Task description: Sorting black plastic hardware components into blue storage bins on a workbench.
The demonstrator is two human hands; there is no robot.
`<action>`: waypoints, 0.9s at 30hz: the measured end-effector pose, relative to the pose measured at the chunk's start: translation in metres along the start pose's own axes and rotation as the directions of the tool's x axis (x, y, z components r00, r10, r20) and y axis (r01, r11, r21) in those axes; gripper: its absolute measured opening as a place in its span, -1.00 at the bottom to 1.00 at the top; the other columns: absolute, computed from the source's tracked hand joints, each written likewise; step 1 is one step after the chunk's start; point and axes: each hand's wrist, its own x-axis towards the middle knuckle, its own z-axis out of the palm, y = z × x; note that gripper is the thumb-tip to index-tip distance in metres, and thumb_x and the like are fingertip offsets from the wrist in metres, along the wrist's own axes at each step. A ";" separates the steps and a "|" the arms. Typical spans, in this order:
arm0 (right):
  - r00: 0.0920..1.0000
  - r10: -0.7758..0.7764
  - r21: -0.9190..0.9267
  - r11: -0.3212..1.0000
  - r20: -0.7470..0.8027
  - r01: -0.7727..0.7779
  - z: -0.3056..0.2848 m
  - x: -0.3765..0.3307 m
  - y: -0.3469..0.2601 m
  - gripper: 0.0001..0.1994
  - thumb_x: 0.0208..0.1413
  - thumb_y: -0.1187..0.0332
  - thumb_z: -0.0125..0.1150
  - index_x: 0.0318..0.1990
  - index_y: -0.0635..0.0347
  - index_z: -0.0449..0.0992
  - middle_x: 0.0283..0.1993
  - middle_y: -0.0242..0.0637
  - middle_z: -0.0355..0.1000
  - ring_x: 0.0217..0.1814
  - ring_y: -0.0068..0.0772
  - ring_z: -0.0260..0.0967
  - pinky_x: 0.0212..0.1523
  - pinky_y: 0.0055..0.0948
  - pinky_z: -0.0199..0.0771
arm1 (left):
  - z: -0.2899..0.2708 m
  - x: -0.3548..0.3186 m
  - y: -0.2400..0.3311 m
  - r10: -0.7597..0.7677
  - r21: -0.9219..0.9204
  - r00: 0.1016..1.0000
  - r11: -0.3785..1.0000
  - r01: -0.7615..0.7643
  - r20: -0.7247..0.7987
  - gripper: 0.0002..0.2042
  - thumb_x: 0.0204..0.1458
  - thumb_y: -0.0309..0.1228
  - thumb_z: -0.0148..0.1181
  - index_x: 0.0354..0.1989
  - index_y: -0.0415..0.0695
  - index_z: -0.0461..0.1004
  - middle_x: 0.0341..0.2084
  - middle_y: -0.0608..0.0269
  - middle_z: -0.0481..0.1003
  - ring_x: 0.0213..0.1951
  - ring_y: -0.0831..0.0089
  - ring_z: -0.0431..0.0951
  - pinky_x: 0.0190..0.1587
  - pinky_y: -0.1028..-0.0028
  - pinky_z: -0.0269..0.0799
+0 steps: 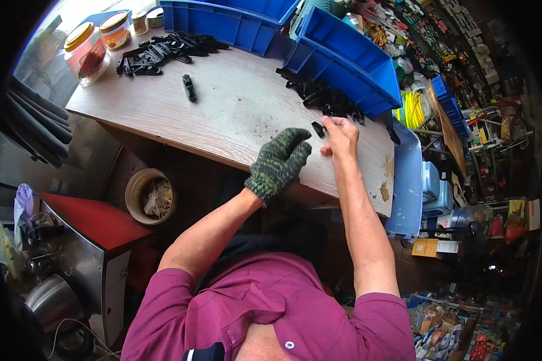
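Leftmost, at the far left corner of the wooden table (235, 108), stand two clear jars (87, 51) with orange lids, and two smaller jars behind them. Just right of these lies a heap of black plastic clips (162, 51), spread along the far edge against a blue bin (223, 24). A single black clip (189, 88) lies alone on the bare wood, apart from the heap and nearer to the person.

Below the table's left edge, on the floor side, sits a round bucket (150, 195) with scraps in it, and beside it a red-topped metal cabinet (96, 222).

Toward the middle, the left hand (280, 162) wears a dark green knitted glove and rests over the near edge of the table, fingers loosely curled together; whether it holds anything cannot be told. Just right of it, nearly touching, the bare right hand (340, 135) pinches a small black piece (318, 129) between thumb and fingertips, held just above the tabletop.

Directly beyond the right hand lies a second pile of black clips (325, 96), resting against a second, tilted blue bin (343, 60). Further right, past the table's end, a light blue tray (408, 180) leans, with cluttered shelves of goods beyond.
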 end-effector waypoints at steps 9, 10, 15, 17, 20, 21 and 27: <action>0.944 -0.204 0.343 0.933 0.258 0.107 0.001 -0.059 -0.007 -0.75 0.11 0.28 0.38 -0.22 0.27 0.51 -0.57 -0.47 0.36 -0.75 -0.68 0.11 -0.70 -0.58 0.30 | -0.025 0.057 0.023 -0.266 -0.050 0.913 0.954 0.296 0.310 -0.78 0.05 -0.29 0.22 -0.37 -0.24 0.53 -0.48 0.14 0.55 -0.41 0.40 0.57 -0.40 0.37 0.50; 0.946 -0.190 0.348 0.933 0.263 0.091 0.003 -0.062 -0.008 -0.74 0.12 0.28 0.38 -0.20 0.25 0.50 -0.57 -0.47 0.35 -0.75 -0.69 0.10 -0.70 -0.59 0.26 | -0.031 0.059 0.015 0.038 0.259 0.923 0.955 -0.147 0.383 -0.80 0.07 -0.31 0.23 -0.36 -0.21 0.54 -0.47 0.20 0.53 -0.44 0.47 0.54 -0.42 0.42 0.47; 0.929 -0.188 0.429 0.903 0.318 0.036 0.003 -0.069 -0.002 -0.78 0.13 0.29 0.40 -0.25 0.18 0.47 -0.65 -0.52 0.29 -0.75 -0.72 0.09 -0.74 -0.60 0.15 | -0.030 0.035 0.019 -0.225 -0.270 0.908 0.905 0.329 0.352 -0.75 0.12 -0.27 0.27 -0.17 -0.21 0.56 -0.48 0.24 0.54 -0.51 0.54 0.53 -0.44 0.45 0.50; 0.927 -0.188 0.438 0.899 0.324 0.030 0.010 -0.076 -0.005 -0.77 0.13 0.28 0.40 -0.25 0.14 0.45 -0.71 -0.56 0.23 -0.77 -0.71 0.07 -0.76 -0.58 0.12 | -0.027 0.020 0.018 -0.130 -0.217 0.959 0.958 0.187 0.253 -0.76 0.15 -0.26 0.25 -0.16 -0.19 0.55 -0.48 0.26 0.56 -0.53 0.48 0.55 -0.48 0.42 0.49; 0.940 -0.165 0.465 0.886 0.299 0.008 0.018 -0.082 -0.003 -0.77 0.20 0.17 0.31 -0.22 0.08 0.45 -0.74 -0.59 0.17 -0.80 -0.72 0.03 -0.76 -0.62 0.07 | -0.020 0.012 0.006 0.088 0.092 0.996 0.992 -0.088 0.001 -0.77 0.16 -0.31 0.23 -0.12 -0.19 0.54 -0.39 0.10 0.60 -0.43 0.35 0.63 -0.35 0.36 0.54; 0.937 -0.167 0.467 0.884 0.305 0.006 0.020 -0.084 -0.005 -0.77 0.20 0.17 0.31 -0.22 0.08 0.45 -0.74 -0.59 0.17 -0.80 -0.72 0.03 -0.76 -0.62 0.07 | -0.017 0.010 0.002 0.234 0.199 0.970 0.956 -0.218 -0.060 -0.74 0.15 -0.31 0.25 -0.08 -0.20 0.54 -0.36 0.08 0.61 -0.39 0.37 0.64 -0.30 0.37 0.55; 0.947 -0.096 0.350 0.937 0.307 -0.018 0.027 -0.093 -0.012 -0.70 0.30 0.08 0.10 -0.40 0.04 0.38 -0.74 -0.57 0.14 -0.77 -0.72 0.00 -0.72 -0.59 -0.08 | -0.020 -0.002 0.005 0.517 0.524 0.854 0.743 -0.417 -0.053 -0.79 0.04 -0.41 0.23 -0.13 -0.08 0.56 -0.33 0.09 0.59 -0.27 0.02 0.57 -0.25 0.15 0.49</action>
